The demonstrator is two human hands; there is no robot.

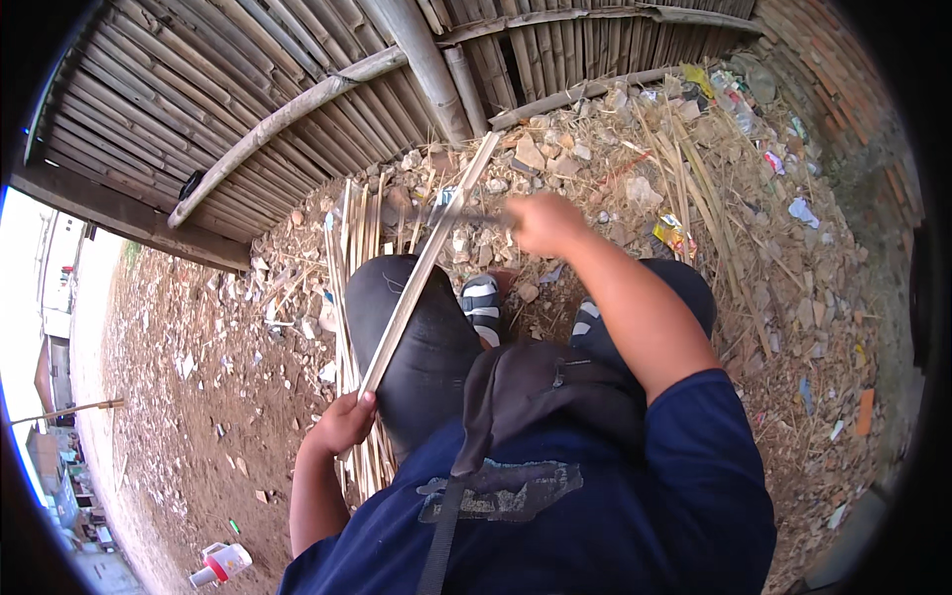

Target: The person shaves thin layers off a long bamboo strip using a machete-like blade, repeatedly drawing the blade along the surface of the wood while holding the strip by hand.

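Note:
My left hand (343, 424) is closed around the near end of a long, pale bamboo strip (424, 270). The strip slants across my left thigh, its far end toward the bamboo wall. In my right hand (545, 224), held out in front of my knees, is a knife (483, 217) with a dark blade smeared by motion. The blade points left and lies across the strip's upper part in this view; whether it touches the strip, I cannot tell. A pile of split bamboo strips (342, 260) lies along the outside of my left leg, partly hidden by it and my left hand.
A bamboo slat wall (288, 89) with poles stands ahead, and a brick wall (833, 69) rises at the far right. Stones, straw and litter cover the ground. More strips (699, 183) lie right of my knees. A white and red jug (223, 563) is at the lower left.

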